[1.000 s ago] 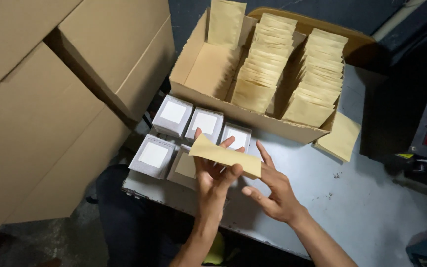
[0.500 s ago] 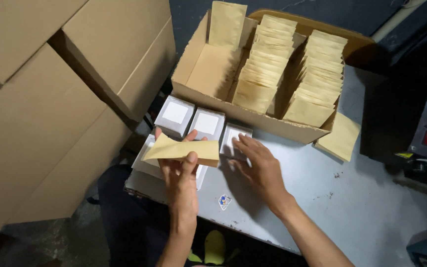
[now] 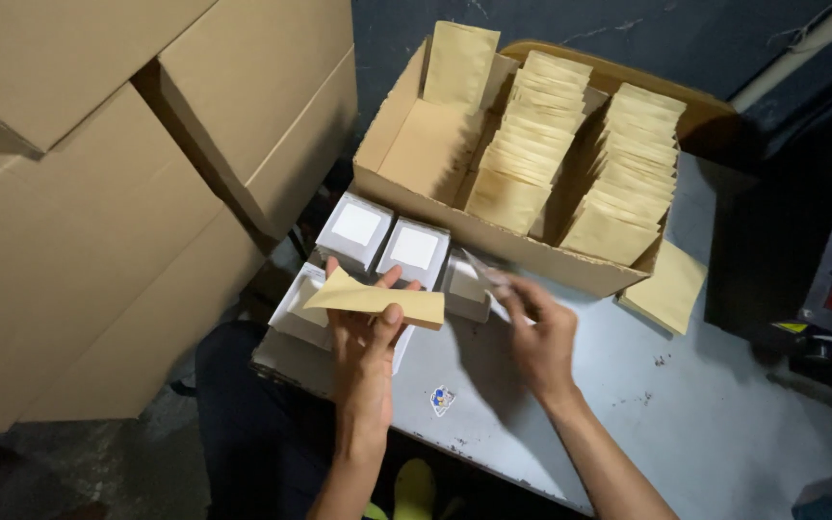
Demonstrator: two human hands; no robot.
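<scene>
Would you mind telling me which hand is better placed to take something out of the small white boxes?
The right hand, probably. Its fingers already reach at the nearest small white box, pinching something thin and blurred there. The left hand is occupied, holding a tan paper pouch.

Small boxes (image 3: 384, 243) sit before the envelope carton (image 3: 493, 236).

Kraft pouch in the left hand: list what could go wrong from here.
The left hand pinches the kraft pouch only at its lower edge, so it may sag or slip. The right hand lifts something small and blurred from the white boxes; it could drop. The boxes sit near the table edge and might be nudged off.
</scene>
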